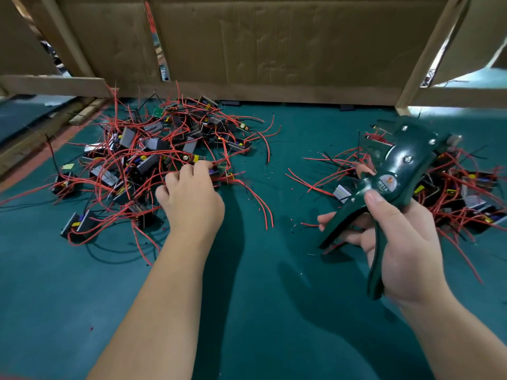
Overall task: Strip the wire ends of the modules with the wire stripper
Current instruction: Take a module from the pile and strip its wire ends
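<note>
A big pile of small black modules [153, 160] with tangled red and black wires lies on the green mat at the left. My left hand [192, 198] reaches into its right edge, fingers curled around a module [216, 171] there. My right hand [395, 242] grips the handles of a dark green wire stripper [389, 176], held up above the mat with its jaws pointing away and nothing in them. A second pile of modules [461, 193] with red wires lies behind the stripper at the right.
The green mat [260, 297] covers the table; small bits of red insulation [267, 174] are scattered between the piles. A cardboard wall [274, 45] with wooden posts stands along the back edge. A wooden strip [41, 138] runs along the far left.
</note>
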Demonstrator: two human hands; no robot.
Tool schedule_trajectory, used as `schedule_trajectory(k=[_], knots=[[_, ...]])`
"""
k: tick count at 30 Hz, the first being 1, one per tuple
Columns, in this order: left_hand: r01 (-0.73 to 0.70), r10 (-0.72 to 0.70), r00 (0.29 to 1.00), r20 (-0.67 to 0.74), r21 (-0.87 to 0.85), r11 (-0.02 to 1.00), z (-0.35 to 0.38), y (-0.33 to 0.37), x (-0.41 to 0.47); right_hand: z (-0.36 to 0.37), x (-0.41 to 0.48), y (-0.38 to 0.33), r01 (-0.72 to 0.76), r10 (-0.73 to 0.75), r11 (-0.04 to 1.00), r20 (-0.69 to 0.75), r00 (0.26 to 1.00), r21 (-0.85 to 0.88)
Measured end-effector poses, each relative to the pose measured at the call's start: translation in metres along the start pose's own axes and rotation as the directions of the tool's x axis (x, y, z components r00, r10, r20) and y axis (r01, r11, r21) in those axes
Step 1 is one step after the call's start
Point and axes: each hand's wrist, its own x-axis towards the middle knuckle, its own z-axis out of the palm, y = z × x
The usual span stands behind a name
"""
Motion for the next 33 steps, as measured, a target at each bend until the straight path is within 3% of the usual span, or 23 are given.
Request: schedule_trajectory(k=[3,6,9,11,14,22,27,30,31,33], knots=[[0.036,-0.035,0.999,0.024,-0.035,0.999,-0.004,-0.005,0.007,0.000,-0.001,-0.007,-0.043,0.029,0.990,0.100,0.995,0.138],[0.056,-0.054,0.997,0.060,-0.034,0.998,-0.005,-0.005,0.008,0.000,0.003,-0.013,-0.247,0.188,0.934,0.230,0.955,0.260],[0.036,-0.034,0.997,0.067,-0.037,0.999,-0.005,-0.004,0.008,0.000,0.008,-0.019,-0.452,0.386,0.844,0.257,0.886,0.288],[0.051,-0.045,0.997,0.060,-0.100,0.994,-0.006,-0.004,0.008,-0.001,0.011,-0.021,-0.506,0.449,0.809,0.242,0.860,0.299],[0.082,-0.079,0.997,0.023,-0.165,0.983,-0.007,-0.006,0.009,0.000,0.013,-0.023,-0.476,0.429,0.821,0.211,0.878,0.316],[0.061,-0.066,0.995,-0.079,-0.062,0.996,-0.008,-0.010,0.009,-0.004,0.012,-0.027,-0.452,0.404,0.831,0.205,0.891,0.324],[0.060,-0.069,0.995,-0.074,-0.115,0.992,-0.007,-0.006,0.009,-0.012,0.013,-0.034,-0.495,0.317,0.787,0.446,0.837,0.369],[0.001,-0.048,0.971,-0.232,-0.200,0.980,-0.011,-0.003,0.007,-0.015,0.013,-0.037,-0.622,0.205,0.590,0.650,0.732,0.514],[-0.033,-0.039,0.948,-0.316,-0.220,0.975,-0.013,-0.002,0.006,-0.015,0.012,-0.036,-0.621,0.208,0.597,0.650,0.731,0.508],[-0.048,-0.053,0.922,-0.383,-0.248,0.968,-0.015,0.000,0.004,-0.015,0.011,-0.033,-0.536,0.256,0.728,0.557,0.790,0.427]])
